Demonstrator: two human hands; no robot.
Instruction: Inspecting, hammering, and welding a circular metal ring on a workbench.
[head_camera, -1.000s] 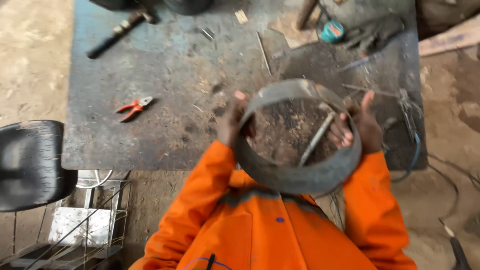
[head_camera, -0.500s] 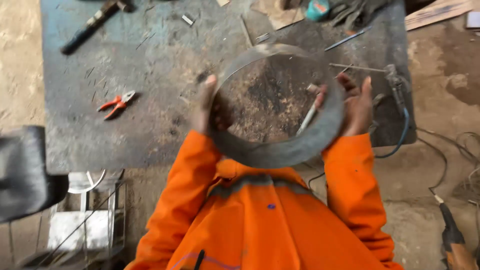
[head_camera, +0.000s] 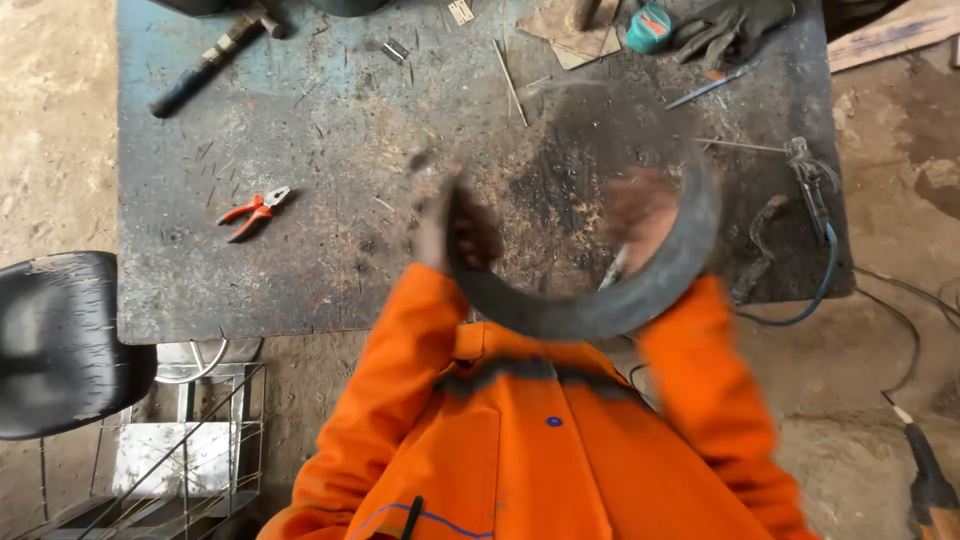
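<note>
Metal ring (head_camera: 600, 300) is held up over the steel workbench (head_camera: 300, 200), left hand (head_camera: 455, 225) gripping nine o'clock, right hand (head_camera: 635, 215) three o'clock. Mid-handling I'd say; pliers (head_camera: 253, 211) lie untouched.

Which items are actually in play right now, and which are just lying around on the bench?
In hand:
- metal ring, gripped by left hand and right hand; both blurred
- thin rod at the right hand, too blurred to identify

Lying about on the workbench:
- red pliers
- hammer
- dark glove
- teal tape measure
</note>
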